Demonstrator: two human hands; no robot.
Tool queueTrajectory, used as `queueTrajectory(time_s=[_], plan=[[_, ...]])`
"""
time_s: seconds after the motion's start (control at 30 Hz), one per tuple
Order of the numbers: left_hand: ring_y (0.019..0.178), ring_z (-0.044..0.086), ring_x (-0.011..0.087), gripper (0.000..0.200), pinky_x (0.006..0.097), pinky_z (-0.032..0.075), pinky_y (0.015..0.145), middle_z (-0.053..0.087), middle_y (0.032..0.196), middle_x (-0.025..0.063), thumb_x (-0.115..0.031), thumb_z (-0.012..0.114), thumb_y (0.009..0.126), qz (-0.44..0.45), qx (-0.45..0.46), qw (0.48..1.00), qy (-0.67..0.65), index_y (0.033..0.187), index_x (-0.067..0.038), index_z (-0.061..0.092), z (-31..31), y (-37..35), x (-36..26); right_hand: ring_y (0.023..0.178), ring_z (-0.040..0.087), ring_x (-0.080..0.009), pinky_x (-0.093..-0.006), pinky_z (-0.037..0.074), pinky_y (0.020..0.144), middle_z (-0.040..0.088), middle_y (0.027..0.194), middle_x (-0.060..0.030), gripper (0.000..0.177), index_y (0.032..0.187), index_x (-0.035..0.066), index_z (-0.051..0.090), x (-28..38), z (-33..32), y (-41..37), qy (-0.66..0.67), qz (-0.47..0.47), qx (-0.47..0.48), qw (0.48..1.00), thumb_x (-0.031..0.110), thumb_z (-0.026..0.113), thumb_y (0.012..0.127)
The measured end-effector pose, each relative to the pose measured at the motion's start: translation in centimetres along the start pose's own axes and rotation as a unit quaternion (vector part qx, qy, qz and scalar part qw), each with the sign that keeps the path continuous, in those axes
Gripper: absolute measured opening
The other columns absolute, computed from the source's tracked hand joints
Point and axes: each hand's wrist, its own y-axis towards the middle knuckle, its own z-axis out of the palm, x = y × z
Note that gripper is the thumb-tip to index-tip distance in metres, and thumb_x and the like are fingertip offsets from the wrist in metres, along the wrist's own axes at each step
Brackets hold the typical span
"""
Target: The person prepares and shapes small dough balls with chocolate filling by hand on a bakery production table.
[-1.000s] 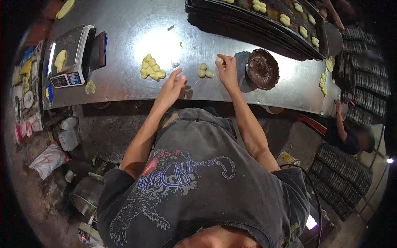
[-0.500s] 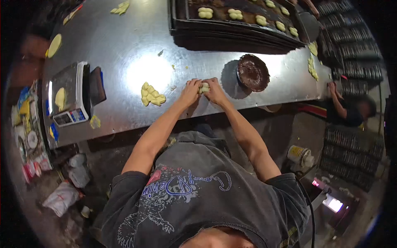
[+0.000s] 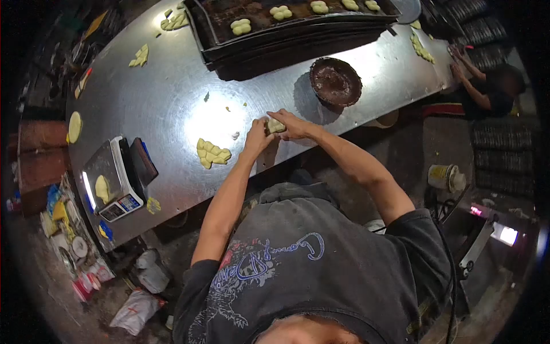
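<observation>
A small piece of pale yellow dough [image 3: 275,125] with rounded lobes sits between my two hands just above the metal table's near edge. My left hand [image 3: 259,136] closes on its left side, fingers curled against it. From the other side my right hand [image 3: 291,124] grips it too, thumb and fingers around the lobes. The undersides of the dough are hidden by the fingers. To the left lies a cluster of cut dough pieces [image 3: 212,153]. Right of my hands stands a dark round bowl [image 3: 338,102] with whitish residue inside.
Stacked dark baking trays [image 3: 298,35] stand at the back, with lobed dough pieces on top. A digital scale [image 3: 121,207] holding dough is at the left end of the metal table [image 3: 172,114]. A co-worker [image 3: 487,92] works at the far right.
The view has turned and shifted, so the table sits at a steeper slant. Both hands still hold the dough, and my fingers have shifted around it.
</observation>
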Motion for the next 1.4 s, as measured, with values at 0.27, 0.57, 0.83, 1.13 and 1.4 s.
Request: queueTrajectory(time_s=[0.27, 0.57, 0.83, 1.13, 1.4], plan=[[0.098, 0.068, 0.0220, 0.050, 0.0337, 0.054, 0.085, 0.066, 0.118, 0.0158, -0.025, 0.066, 0.098, -0.114, -0.070, 0.960, -0.246, 0.138, 0.002, 0.053, -0.6, -8.2, 3.9, 0.117, 0.054, -0.0423, -0.0467, 0.045, 0.105, 0.051, 0.131, -0.0216, 0.064, 0.143, 0.009, 0.052, -0.4, 2.8, -1.1, 0.040, 0.051, -0.118, 0.991, -0.013, 0.052, 0.082], [0.097, 0.066, 0.0164, 0.040, 0.0303, 0.051, 0.086, 0.068, 0.116, 0.0125, -0.027, 0.058, 0.104, -0.162, -0.113, 0.941, -0.275, 0.132, 0.001, 0.059, -4.0, -10.1, 1.0, 0.122, 0.049, -0.0412, -0.0493, 0.045, 0.101, 0.048, 0.135, -0.0206, 0.049, 0.136, 0.011, 0.057, 3.2, 4.1, 0.1, -0.099, 0.146, -0.184, 0.967, 0.013, 0.068, 0.088], [0.097, 0.066, 0.0162, 0.036, 0.0300, 0.052, 0.088, 0.069, 0.114, 0.0106, -0.027, 0.053, 0.106, -0.126, -0.093, 0.930, -0.334, 0.130, -0.001, 0.060, -4.2, -8.2, 0.1, 0.109, 0.048, -0.0383, -0.0506, 0.043, 0.095, 0.052, 0.122, -0.0163, 0.026, 0.111, 0.009, 0.069, 3.1, 4.9, 1.2, -0.077, 0.039, -0.211, 0.974, 0.010, 0.068, 0.085], [0.100, 0.066, 0.0232, 0.047, 0.0325, 0.053, 0.086, 0.063, 0.122, 0.0160, -0.024, 0.064, 0.098, 0.032, -0.060, 0.986, -0.153, 0.138, 0.000, 0.056, 0.3, -3.4, 3.3, 0.120, 0.050, -0.0397, -0.0471, 0.040, 0.105, 0.050, 0.131, -0.0203, 0.087, 0.158, 0.013, 0.029, -1.4, 2.2, -1.6, -0.065, 0.041, -0.132, 0.988, 0.018, 0.072, 0.083], [0.112, 0.058, 0.0407, 0.048, 0.0449, 0.050, 0.096, 0.057, 0.119, 0.0205, -0.003, 0.068, 0.083, 0.038, -0.033, 0.998, -0.022, 0.130, 0.000, 0.057, 1.7, -0.2, -1.2, 0.111, 0.054, -0.0454, -0.0475, 0.046, 0.098, 0.050, 0.124, -0.0236, 0.059, 0.139, 0.001, 0.051, -0.8, 4.2, -1.7, -0.014, 0.045, -0.196, 0.979, -0.012, 0.055, 0.081]])
